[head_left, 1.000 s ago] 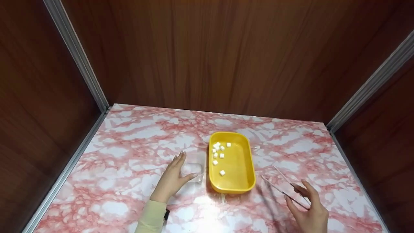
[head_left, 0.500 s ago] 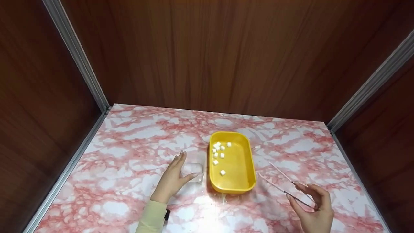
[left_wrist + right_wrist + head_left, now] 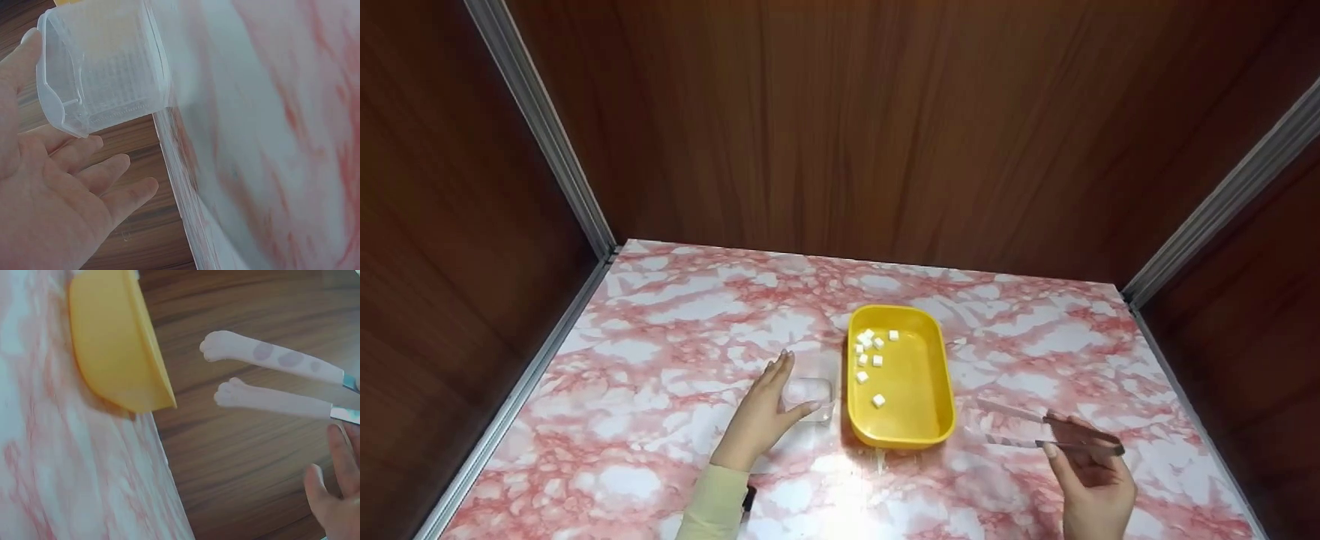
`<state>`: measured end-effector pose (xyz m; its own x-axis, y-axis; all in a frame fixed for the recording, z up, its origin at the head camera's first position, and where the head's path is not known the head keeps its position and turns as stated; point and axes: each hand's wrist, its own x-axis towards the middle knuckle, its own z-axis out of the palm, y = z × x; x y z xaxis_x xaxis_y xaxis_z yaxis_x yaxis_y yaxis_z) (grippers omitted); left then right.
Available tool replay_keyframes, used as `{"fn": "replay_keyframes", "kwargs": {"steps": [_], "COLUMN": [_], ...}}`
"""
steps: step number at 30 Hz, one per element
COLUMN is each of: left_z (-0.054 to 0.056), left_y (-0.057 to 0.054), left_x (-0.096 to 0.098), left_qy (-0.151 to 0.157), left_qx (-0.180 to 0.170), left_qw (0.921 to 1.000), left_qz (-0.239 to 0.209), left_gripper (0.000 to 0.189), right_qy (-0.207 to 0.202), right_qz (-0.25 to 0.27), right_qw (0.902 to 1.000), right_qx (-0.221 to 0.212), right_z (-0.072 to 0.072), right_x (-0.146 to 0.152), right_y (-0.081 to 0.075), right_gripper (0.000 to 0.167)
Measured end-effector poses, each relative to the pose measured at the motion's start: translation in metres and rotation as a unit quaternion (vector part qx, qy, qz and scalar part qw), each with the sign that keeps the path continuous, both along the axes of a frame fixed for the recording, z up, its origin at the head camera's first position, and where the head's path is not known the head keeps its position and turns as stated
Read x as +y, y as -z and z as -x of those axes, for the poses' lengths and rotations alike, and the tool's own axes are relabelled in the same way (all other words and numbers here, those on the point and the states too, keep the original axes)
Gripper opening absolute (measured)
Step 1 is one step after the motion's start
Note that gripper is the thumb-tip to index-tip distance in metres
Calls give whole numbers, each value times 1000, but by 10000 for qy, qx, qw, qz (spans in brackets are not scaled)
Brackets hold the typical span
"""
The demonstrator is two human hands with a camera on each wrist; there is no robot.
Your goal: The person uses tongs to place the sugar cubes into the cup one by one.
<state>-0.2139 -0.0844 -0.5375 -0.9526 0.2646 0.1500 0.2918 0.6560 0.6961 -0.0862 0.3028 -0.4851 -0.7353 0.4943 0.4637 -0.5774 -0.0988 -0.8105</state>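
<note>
My left hand (image 3: pixel 757 416) holds a clear plastic container (image 3: pixel 808 394) beside the yellow tub's left side. In the left wrist view, the thumb touches the container's (image 3: pixel 118 62) rim, the forefinger lies at its lower edge, and the other fingers spread out loosely. At the right, my right hand (image 3: pixel 1091 480) holds tweezer-like tongs (image 3: pixel 1080 435) between thumb and fingers. Their pale tips are shaped like cat paws, spread apart with nothing between them in the right wrist view. Several white cubes (image 3: pixel 878 401) lie in the yellow tub (image 3: pixel 919 431), mostly towards its left side.
The red-and-white marbled table (image 3: pixel 675 315) is bounded by brown wood-grain panels (image 3: pixel 840 135) at the back and sides. Metal rails (image 3: pixel 544 124) run along the corners. A small clear scrap (image 3: pixel 958 342) lies right of the tub.
My right hand has shifted slightly right, and the tongs have turned from slanting up-left to lying nearly sideways. The left hand, container and cubes have stayed in place.
</note>
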Motion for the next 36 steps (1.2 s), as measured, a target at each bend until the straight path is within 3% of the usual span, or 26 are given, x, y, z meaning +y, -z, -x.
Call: {"fn": "replay_keyframes", "kwargs": {"steps": [2,7,11,14,18,21,27,32,36], "left_z": [0,1,1,1,1,0,0,-1,-1], "left_y": [0,1,2,3,4,3,3,2,3], "left_x": [0,1,2,2,1,1,0,0,0], "left_qy": [10,5,-9,-6,2,3,32,42,26], "left_qx": [11,53,76,101,113,104,69,40,50], "left_qw": [10000,10000,9999,9999,9999,9999,9999,9999,9999], "left_qz": [-8,-59,-103,-98,-61,-66,-90,-89,-86], "left_gripper": [90,89,88,89,90,89,90,91,91], "right_qy": [-166,-837,-1490,-1838,-1795,-1629,-1651,-1613,-1859], "right_qz": [254,182,114,342,581,456,370,337,341], "right_qw": [9995,9963,9883,9811,9820,9835,9746,9709,9720], "right_qx": [-50,-6,296,500,73,-644,-1465,-1740,-1396], "right_z": [1,6,10,14,16,17,16,17,21], "right_x": [-1,-2,-4,-8,-13,-16,-22,-26,-27], "right_y": [0,2,5,8,9,7,3,-1,-1], "right_gripper": [44,40,38,35,34,41,52,44,32]}}
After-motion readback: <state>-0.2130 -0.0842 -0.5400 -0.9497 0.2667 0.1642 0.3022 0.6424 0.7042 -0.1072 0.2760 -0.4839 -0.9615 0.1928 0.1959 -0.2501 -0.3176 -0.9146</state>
